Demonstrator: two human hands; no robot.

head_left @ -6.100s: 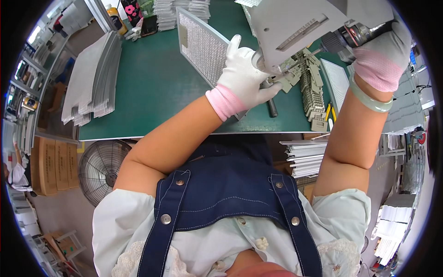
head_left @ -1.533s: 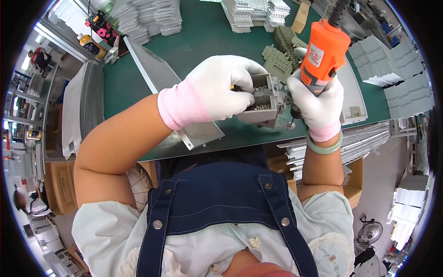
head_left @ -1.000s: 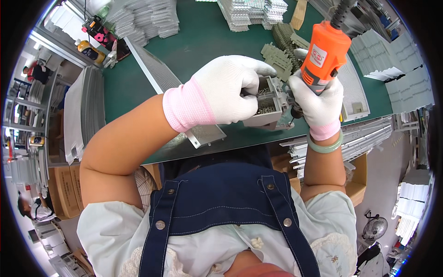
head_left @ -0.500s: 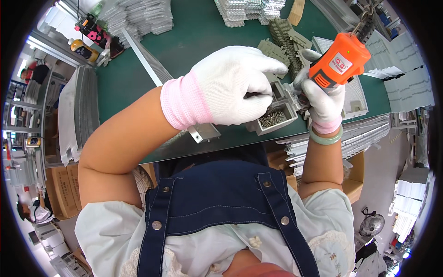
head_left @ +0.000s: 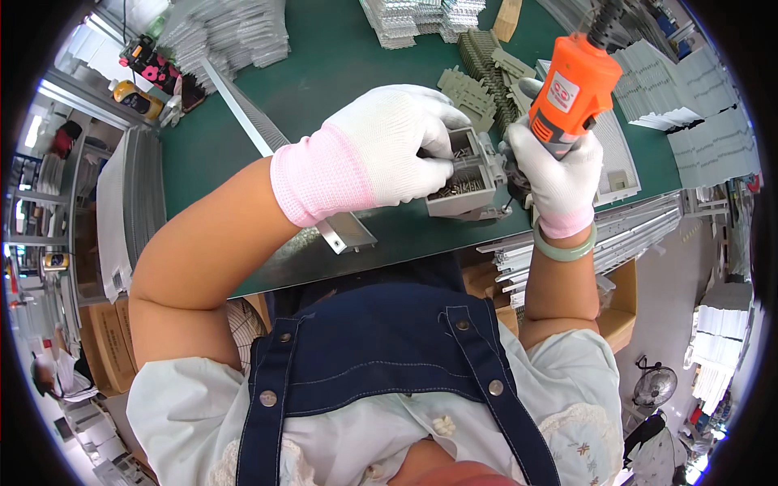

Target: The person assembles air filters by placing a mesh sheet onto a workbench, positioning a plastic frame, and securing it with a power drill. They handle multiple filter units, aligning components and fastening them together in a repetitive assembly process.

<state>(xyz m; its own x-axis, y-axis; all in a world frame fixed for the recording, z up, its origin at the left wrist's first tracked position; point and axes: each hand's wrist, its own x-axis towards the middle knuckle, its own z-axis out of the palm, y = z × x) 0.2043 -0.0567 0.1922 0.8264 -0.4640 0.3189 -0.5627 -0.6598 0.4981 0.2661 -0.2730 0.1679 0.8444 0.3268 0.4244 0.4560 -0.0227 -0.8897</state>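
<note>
My left hand [head_left: 393,150], in a white glove with a pink cuff, is at the left side of a small grey screw box [head_left: 470,202]. Its fingers are curled over the box's compartments; what they grip is hidden. Short metal screws [head_left: 458,185] lie inside the box. My right hand [head_left: 559,174], also gloved, is wrapped round an orange electric screwdriver [head_left: 577,81] just right of the box. The tool slants, its lower end down beside the box, and a dark cord rises from its top.
Behind the box lie green-grey plastic plates [head_left: 486,73] in a row. A long metal channel [head_left: 243,113] crosses the green table [head_left: 332,49] left of my left hand. Stacked panels [head_left: 227,32] stand at the back, more [head_left: 697,121] at right. Metal strips [head_left: 583,243] lie near the right edge.
My left hand's fingers have drawn in and curled down over the screw box; the forefinger pointed right before. The screwdriver has swung more upright in my right hand. The whole view has shifted slightly.
</note>
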